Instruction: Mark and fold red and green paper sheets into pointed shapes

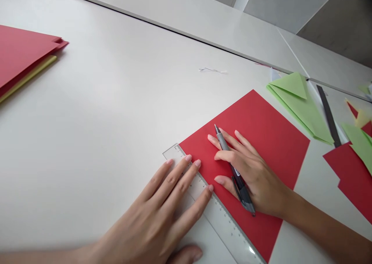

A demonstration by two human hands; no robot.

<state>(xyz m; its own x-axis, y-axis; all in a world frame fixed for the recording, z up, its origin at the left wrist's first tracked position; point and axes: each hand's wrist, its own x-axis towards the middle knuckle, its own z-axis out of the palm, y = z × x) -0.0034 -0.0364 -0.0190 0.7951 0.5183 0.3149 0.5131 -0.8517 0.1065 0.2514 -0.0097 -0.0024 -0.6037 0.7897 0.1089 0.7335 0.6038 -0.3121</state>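
Note:
A sheet of red paper [255, 124] lies on the white table, and a clear ruler [229, 223] runs along its left edge. My left hand [165, 206] is flat with fingers apart, its fingertips pressing on the ruler and the paper's edge. Over the paper, my right hand [252, 171] holds a grey and black pen [240, 184] tucked along the index finger, tip pointing up and away. Several fingertips of that hand rest on or just above the paper; contact is hard to tell.
Red and yellow folders or sheets [23, 55] are stacked at far left. Folded green paper [302, 101], a dark strip [328, 115] and red paper pieces [351, 179] lie to the right. A small thread-like scrap [213, 70] sits farther back, before the table seam.

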